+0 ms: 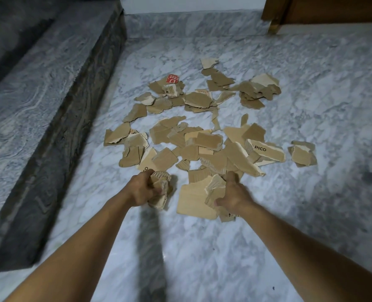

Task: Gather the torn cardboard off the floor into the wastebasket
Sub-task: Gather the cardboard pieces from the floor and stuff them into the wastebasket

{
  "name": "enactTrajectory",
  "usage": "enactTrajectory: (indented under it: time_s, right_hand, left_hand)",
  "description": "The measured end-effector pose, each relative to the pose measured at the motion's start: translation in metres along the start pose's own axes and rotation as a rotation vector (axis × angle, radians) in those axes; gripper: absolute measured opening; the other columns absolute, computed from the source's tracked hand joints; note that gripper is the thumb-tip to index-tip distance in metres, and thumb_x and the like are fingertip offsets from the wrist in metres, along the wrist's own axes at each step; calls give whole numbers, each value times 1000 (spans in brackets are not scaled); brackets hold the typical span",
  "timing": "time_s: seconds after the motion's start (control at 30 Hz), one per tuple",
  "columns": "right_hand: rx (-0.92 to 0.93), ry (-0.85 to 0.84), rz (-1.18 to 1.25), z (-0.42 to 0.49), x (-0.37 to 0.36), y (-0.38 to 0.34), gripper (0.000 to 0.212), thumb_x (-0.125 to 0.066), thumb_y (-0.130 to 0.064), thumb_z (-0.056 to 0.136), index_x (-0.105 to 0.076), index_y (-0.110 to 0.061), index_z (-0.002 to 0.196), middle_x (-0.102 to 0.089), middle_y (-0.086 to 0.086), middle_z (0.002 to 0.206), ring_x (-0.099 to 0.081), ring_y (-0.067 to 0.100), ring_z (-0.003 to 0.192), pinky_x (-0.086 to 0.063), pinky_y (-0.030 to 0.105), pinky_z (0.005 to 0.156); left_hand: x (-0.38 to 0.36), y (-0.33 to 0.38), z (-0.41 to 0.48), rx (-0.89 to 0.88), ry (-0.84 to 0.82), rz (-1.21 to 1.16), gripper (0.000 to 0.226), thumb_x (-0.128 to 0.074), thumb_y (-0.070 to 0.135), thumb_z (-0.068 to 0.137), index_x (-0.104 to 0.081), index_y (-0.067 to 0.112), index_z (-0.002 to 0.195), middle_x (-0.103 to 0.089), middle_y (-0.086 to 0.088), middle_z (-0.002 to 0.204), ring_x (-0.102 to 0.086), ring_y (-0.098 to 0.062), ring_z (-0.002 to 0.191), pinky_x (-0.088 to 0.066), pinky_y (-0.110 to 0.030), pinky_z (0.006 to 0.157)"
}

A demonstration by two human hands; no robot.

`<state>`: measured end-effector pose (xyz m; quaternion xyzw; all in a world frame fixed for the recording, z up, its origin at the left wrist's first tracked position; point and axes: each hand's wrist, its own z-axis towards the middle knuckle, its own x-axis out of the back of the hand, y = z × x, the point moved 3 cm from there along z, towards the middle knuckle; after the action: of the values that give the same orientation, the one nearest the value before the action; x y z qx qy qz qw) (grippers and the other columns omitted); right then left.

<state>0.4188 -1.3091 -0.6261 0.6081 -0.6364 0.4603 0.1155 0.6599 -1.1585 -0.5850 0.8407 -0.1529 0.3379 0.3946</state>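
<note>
Several torn brown cardboard pieces (204, 140) lie scattered over the marble floor (311, 88) ahead of me. My left hand (142, 189) grips a crumpled bunch of cardboard scraps (162, 190) at the near edge of the pile. My right hand (232, 196) holds a handful of torn pieces (215, 188), which rest over a large flat light piece (191, 203). One scrap reads "PICO" (265, 150); another far one has a red label (173, 79). No wastebasket is in view.
A raised grey stone step (50, 94) runs along the left side of the floor. A wooden door and frame (311, 9) stand at the back right, with a white wall (191, 4) beside them. A small separate heap of cardboard (302, 153) lies to the right.
</note>
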Motion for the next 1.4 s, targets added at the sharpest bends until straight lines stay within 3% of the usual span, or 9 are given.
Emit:
enactTrajectory:
  time_s: [0.1,0.2,0.37,0.47,0.6,0.9,1.03,1.2,1.4]
  right_hand:
    - [22,-145,-37,-1,30,-14,68,-88,-27,72,-51,-15,128,-64,7,119,-66,26,99,-56,32,70]
    - [91,-245,-223,3,43,-39,78,-88,-41,69,-51,-15,133,-60,4,124,-64,26,104,-57,38,86]
    - [295,-272,-780,8,-3,-68,77,-83,-50,67,-56,-23,133,-29,3,143,-32,31,133,-34,53,108]
    - [369,-163,-927,8,-17,-68,76,-82,-56,64,-53,-28,129,-31,5,138,-31,32,133,-19,61,108]
    - [400,-144,-876,4,-18,-67,82,-83,-52,65,-41,-24,130,-44,4,134,-39,31,131,-19,61,108]
    - [386,-123,-860,5,-11,-67,113,-90,-58,49,-36,-16,138,-38,4,136,-36,30,126,-34,48,99]
    - [386,-127,-849,8,-10,-70,112,-90,-60,46,-35,-17,135,-48,4,132,-42,28,124,-31,48,97]
    - [336,-224,-822,3,-2,-60,87,-85,-66,51,-59,-20,120,-48,3,130,-45,26,122,-40,45,99]
    - [292,-226,-661,13,43,-75,104,-90,-58,53,-52,-15,139,-41,5,137,-42,29,126,-46,46,103]
  left_hand:
    - [4,-7,0,41,-23,-23,48,-80,24,78,-58,17,121,-68,-2,104,-62,-22,94,-45,-25,75]
    - [7,-9,1,42,-24,-59,45,-80,24,78,-60,19,118,-70,-3,106,-65,-23,98,-52,-30,80]
    - [-2,-17,-7,6,-63,-78,29,-82,23,75,-59,28,91,-66,6,87,-60,-17,84,-50,-28,78]
    - [-1,-25,-13,5,-86,-8,31,-81,27,75,-62,24,100,-69,3,93,-63,-19,88,-53,-31,81]
    - [0,-29,-17,11,-81,-20,31,-80,25,77,-60,25,100,-67,4,93,-62,-17,86,-47,-24,71]
    - [-3,-23,-17,20,-80,9,33,-77,25,78,-61,18,106,-70,-5,99,-64,-26,95,-53,-38,86]
    - [-4,-23,-17,24,-72,17,33,-76,25,79,-61,16,107,-69,-6,100,-63,-27,96,-52,-36,86]
    - [-4,-26,-16,25,-83,25,31,-73,24,80,-61,16,107,-70,-7,102,-63,-27,98,-53,-38,88]
    - [-2,-21,-11,25,-73,-7,34,-78,26,78,-61,19,105,-69,-2,99,-63,-22,94,-52,-34,84]
